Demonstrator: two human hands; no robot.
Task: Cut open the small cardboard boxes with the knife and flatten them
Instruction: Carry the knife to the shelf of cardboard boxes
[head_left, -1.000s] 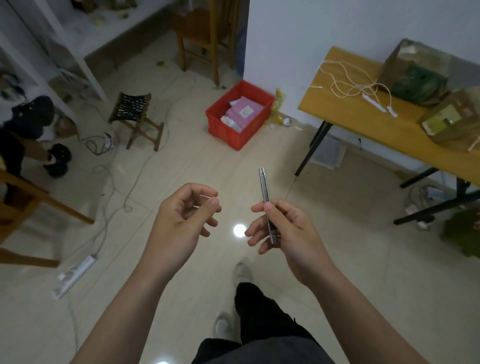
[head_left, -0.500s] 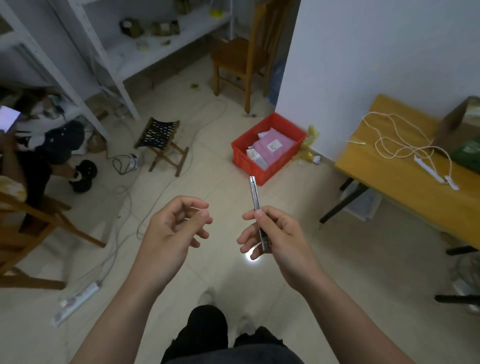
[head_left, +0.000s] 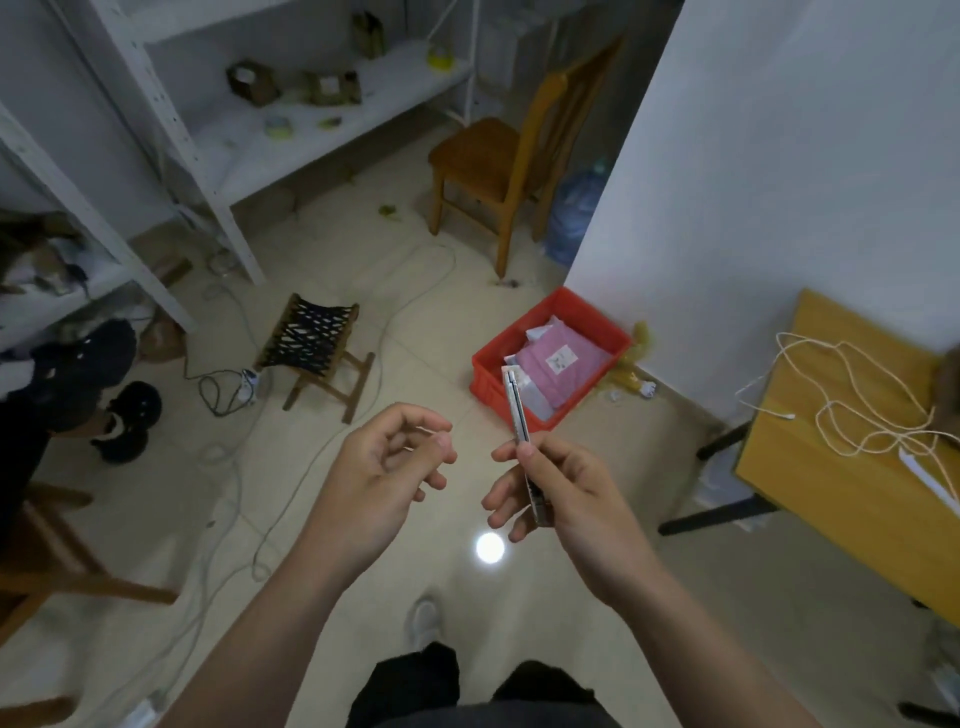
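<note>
The left hand is held above the floor with its fingers loosely curled and the thumb close to the fingertips; nothing can be seen in it. Just to its right, not touching it, the right hand grips the knife, a slim metal one, with the thumb pressed on its side and the fingers curled behind. At the far left a person in dark clothes is cut off by the frame edge and too dim to make out. On the white shelf at the upper left stand a few small brown boxes, blurred, well apart from both hands. The knife's lower end is hidden among the right hand's fingers, and whether a blade is out cannot be told. At the far right the yellow surface is cut off by the frame, with a tangled white cord lying on it. The knife stands nearly upright out of the right hand, pointing away from the person, to the right of the left hand's fingertips; its upper end shows in front of the red crate on the floor.
</note>
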